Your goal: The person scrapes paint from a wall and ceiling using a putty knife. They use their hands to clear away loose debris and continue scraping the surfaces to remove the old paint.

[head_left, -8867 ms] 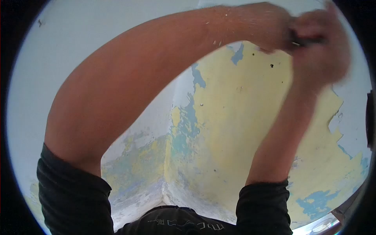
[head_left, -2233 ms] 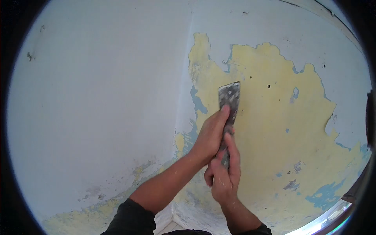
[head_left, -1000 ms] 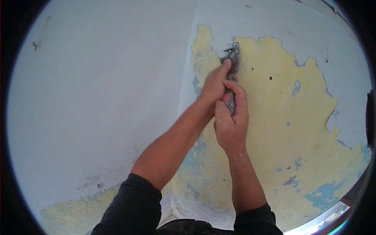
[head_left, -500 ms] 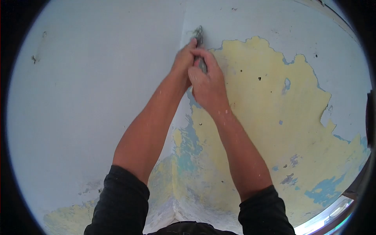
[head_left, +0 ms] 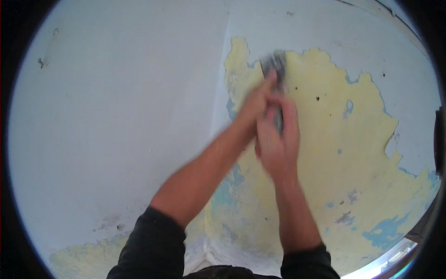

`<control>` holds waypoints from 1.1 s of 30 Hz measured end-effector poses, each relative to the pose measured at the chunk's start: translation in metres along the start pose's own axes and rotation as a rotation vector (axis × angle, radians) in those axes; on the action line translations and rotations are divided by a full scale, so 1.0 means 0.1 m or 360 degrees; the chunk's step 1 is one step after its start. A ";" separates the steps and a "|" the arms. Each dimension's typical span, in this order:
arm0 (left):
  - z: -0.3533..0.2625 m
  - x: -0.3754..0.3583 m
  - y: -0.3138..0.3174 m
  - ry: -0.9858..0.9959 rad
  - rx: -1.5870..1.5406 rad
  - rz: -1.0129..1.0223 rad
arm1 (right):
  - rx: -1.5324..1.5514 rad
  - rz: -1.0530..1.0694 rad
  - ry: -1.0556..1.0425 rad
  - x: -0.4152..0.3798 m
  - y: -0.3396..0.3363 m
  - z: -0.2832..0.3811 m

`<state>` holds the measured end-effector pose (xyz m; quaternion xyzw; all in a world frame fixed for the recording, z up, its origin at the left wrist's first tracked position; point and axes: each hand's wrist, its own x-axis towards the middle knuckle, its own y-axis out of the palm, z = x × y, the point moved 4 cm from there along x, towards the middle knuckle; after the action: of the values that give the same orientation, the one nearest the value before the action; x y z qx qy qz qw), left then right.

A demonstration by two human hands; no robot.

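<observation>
A scraper point(head_left: 273, 61) with a wide flat blade, smeared by motion, is against the wall at the top border of the bare yellow patch point(head_left: 320, 135). My left hand point(head_left: 256, 103) is closed on the scraper near its blade, a finger stretched along it. Just below, my right hand point(head_left: 279, 139) wraps round the handle point(head_left: 278, 120), whose grey end shows between the fingers. White paint point(head_left: 306, 28) with a ragged edge lies above the yellow area.
The inner corner point(head_left: 217, 111) of two walls runs down left of my hands. A white wall point(head_left: 116, 116) stands on the left. Blue patches point(head_left: 388, 228) mark the lower right, and a dark object point(head_left: 438, 142) juts in at the right edge.
Both hands and the scraper have moved right and down, away from the corner. Where they were, a strip of yellow now shows beside the corner in place of white paint.
</observation>
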<state>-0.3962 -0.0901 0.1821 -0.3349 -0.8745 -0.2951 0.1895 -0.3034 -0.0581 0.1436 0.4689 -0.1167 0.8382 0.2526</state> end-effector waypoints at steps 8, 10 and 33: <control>-0.01 -0.30 -0.06 -0.0097 -0.0183 0.0112 | -0.0452 -0.0006 -0.0719 -0.32 0.01 0.23; 0.00 -0.27 0.02 -0.0076 -0.0053 0.0017 | -0.0413 -0.0031 -0.0619 -0.14 -0.01 0.15; 0.18 -0.33 0.19 0.0102 0.0077 0.0148 | -0.0109 0.0032 -0.0095 -0.61 -0.31 0.11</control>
<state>-0.3623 -0.0827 0.1592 -0.3610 -0.8584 -0.2752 0.2390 -0.2529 -0.0558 0.0968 0.4837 -0.1575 0.8218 0.2566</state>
